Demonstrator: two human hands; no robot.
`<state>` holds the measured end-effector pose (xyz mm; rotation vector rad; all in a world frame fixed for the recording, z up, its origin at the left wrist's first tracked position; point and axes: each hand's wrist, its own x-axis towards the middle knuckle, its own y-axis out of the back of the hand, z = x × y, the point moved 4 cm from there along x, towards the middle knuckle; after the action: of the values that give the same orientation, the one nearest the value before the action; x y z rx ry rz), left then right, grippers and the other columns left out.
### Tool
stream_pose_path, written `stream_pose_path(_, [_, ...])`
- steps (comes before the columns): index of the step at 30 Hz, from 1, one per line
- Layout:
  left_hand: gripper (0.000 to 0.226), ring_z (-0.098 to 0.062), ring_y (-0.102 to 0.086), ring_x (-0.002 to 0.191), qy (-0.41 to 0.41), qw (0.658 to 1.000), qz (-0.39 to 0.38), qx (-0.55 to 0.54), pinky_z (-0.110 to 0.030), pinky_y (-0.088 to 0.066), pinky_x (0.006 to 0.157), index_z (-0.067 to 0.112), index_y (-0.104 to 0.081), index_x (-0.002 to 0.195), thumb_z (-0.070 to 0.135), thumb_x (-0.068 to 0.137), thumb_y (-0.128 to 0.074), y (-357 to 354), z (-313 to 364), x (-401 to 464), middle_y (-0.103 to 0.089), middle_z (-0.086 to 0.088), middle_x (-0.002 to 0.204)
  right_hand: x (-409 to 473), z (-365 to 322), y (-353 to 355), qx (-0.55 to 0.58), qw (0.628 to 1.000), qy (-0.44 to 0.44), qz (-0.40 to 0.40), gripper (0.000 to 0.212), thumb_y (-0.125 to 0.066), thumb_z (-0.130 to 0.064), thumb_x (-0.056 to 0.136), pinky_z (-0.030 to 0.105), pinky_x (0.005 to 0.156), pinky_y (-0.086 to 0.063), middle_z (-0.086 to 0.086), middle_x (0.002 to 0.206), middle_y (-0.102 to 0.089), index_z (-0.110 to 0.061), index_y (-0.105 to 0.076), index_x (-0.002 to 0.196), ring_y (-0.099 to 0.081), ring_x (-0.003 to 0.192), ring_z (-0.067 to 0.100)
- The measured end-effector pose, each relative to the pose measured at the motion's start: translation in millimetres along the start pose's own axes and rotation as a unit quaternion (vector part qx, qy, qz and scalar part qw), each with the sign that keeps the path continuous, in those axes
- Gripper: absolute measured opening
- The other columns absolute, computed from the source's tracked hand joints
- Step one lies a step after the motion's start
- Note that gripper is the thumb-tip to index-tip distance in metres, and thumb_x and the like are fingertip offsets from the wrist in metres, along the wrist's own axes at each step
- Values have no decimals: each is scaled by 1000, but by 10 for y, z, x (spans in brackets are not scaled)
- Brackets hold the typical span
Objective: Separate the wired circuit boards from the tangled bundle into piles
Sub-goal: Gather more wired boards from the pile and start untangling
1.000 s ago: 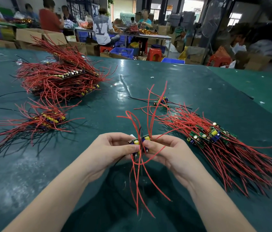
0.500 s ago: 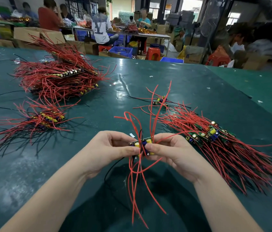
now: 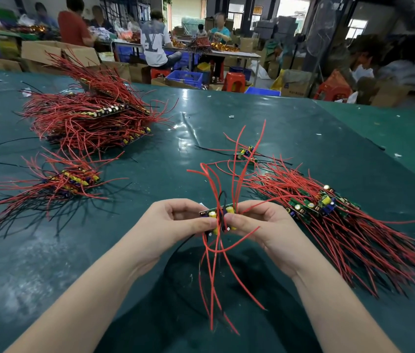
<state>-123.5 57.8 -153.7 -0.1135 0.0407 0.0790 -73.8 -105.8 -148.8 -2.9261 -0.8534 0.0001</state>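
Both hands hold a small cluster of wired circuit boards [image 3: 220,217] above the green table [image 3: 303,138]. My left hand [image 3: 175,222] pinches its left end, my right hand [image 3: 260,225] pinches its right end. Red wires rise above the cluster and hang below it; one black wire curves down to the left. A tangled bundle of boards with red wires [image 3: 328,212] lies just right of my right hand. A large pile [image 3: 91,118] sits at the far left and a smaller pile [image 3: 68,182] lies nearer on the left.
A lone wired board [image 3: 246,152] lies beyond the hands. Cardboard boxes [image 3: 58,53], blue crates [image 3: 186,77] and red stools [image 3: 234,81] stand past the table's far edge, where several people sit working.
The hands stay together on the boards, and the upper red wires have shifted slightly. The view has dipped a little.
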Motion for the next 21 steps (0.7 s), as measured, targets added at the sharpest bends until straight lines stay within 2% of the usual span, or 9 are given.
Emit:
stream_pose_path(3, [46, -19, -70, 79, -4, 1000, -7, -16, -21, -55, 75, 7, -73, 84, 29, 45, -83, -6, 18, -13, -75, -15, 89, -2, -9, -17, 7, 1000, 14, -6, 29, -87, -30, 54, 22, 81, -54, 7, 90, -76, -21, -78, 80, -72, 85, 15])
stream_pose_path(6, [37, -18, -71, 78, -8, 999, -20, -29, -20, -55, 73, 12, -76, 76, 30, 45, -83, -20, 45, -28, -75, -13, 87, -6, -12, -24, 18, 1000, 20, -4, 27, -83, -34, 56, 16, 75, -51, 4, 87, -76, -21, -78, 79, -72, 83, 12])
stream_pose_path(11, [31, -15, -71, 78, -13, 998, -18, -55, -17, -53, 71, 15, -76, 73, 31, 46, -82, -65, 42, -43, -75, -11, 86, 22, 26, 7, 35, 999, 27, 23, 32, -86, -33, 53, 27, 87, -54, 10, 92, -76, -19, -78, 81, -71, 88, 20])
stream_pose_path(15, [33, -16, -71, 85, -31, 998, -16, -45, -18, -53, 77, 18, -78, 77, 35, 49, -82, -60, 51, -46, -76, -10, 91, 26, 33, 7, 29, 999, 31, 29, 36, -89, -32, 49, 23, 82, -54, 7, 91, -76, -20, -78, 81, -71, 86, 17])
stream_pose_path(18, [37, -17, -72, 87, -38, 999, -16, -17, -20, -53, 81, 17, -77, 80, 38, 50, -82, -35, 48, -46, -76, -9, 92, 20, 4, 23, -3, 1000, 24, 13, 39, -89, -27, 51, 30, 91, -54, 13, 93, -75, -12, -77, 85, -71, 89, 24])
stream_pose_path(21, [41, -17, -72, 88, -41, 999, -17, 30, -19, -53, 82, 10, -74, 87, 35, 55, -81, -24, 51, -46, -76, -8, 92, 8, -9, 56, -38, 999, 20, 17, 37, -84, -26, 55, 27, 87, -54, 14, 92, -75, -7, -75, 85, -71, 87, 22])
